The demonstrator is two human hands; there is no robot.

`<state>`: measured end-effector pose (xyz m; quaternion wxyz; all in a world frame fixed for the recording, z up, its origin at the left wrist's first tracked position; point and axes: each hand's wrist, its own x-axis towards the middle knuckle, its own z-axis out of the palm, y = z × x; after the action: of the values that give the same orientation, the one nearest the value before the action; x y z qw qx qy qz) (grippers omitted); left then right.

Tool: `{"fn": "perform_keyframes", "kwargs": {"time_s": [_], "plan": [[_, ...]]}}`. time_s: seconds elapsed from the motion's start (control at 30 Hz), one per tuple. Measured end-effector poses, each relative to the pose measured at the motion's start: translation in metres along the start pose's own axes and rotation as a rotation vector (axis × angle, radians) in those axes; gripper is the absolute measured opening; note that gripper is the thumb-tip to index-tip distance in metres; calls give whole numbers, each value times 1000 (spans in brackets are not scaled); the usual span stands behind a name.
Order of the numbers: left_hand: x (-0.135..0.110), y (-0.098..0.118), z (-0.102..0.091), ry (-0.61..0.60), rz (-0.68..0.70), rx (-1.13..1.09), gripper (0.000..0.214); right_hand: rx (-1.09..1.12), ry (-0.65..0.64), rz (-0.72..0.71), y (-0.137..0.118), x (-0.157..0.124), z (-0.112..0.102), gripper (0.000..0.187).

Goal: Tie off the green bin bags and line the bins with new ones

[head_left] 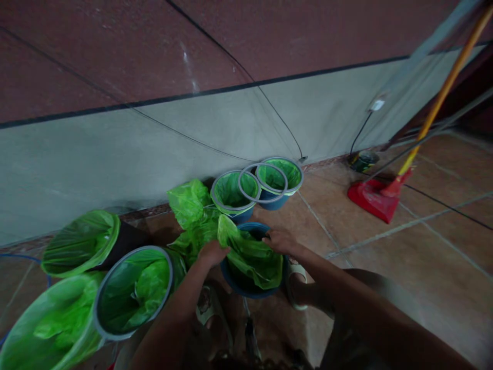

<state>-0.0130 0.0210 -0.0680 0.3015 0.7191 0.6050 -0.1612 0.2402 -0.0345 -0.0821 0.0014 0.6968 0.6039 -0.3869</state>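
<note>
"Green translucent plastic bag (254, 259): where, how held?"

"Partly inside a round blue plastic bucket (254, 294), between sandalled feet (296, 285) on my remote feed. Left hand (213, 253) grasps its edge; right hand (281, 241) curls near the rim, whether pinching I cannot tell."

"Step?"

"Arranging bag in bucket, I judge. Next move calls for a firm hold on both edges, mouth kept wide."

"Beyond?"

"Thin grey plastic ring (263, 164) across green-lined round buckets (231, 209); then grey-and-maroon wall (96, 159)."

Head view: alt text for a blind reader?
A left hand holds a green bag in a blue bin, with the right hand at the rim. Green-lined bins are left and by the wall, a red dustpan at right.
</note>
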Motion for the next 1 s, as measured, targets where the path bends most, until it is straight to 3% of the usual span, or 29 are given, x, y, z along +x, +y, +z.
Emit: {"fn": "perform_keyframes", "kwargs": {"time_s": [0.17, 0.5, 0.57, 0.7, 0.8, 0.9, 1.0], "plan": [[4, 6, 11, 33, 52, 60, 28, -8, -25, -16, -12, -4, 4, 40], [17, 4, 10, 159, 51, -118, 25, 9, -10, -71, -2, 1, 16, 43], [18, 5, 8, 197, 34, -133, 26, 92, -126, -76, -6, -2, 10, 42], [20, 7, 2, 323, 34, -212, 25, 402, -485, -169, -20, -21, -10, 42], [22, 9, -5, 410, 58, -352, 26, 572, -652, -267, -29, -37, -26, 45], [26, 11, -13, 462, 114, -554, 27, 594, -779, -299, -32, -47, -32, 47], [30, 11, -13, 438, 175, -684, 25, 445, -803, -229, -29, -49, -24, 46]]}}
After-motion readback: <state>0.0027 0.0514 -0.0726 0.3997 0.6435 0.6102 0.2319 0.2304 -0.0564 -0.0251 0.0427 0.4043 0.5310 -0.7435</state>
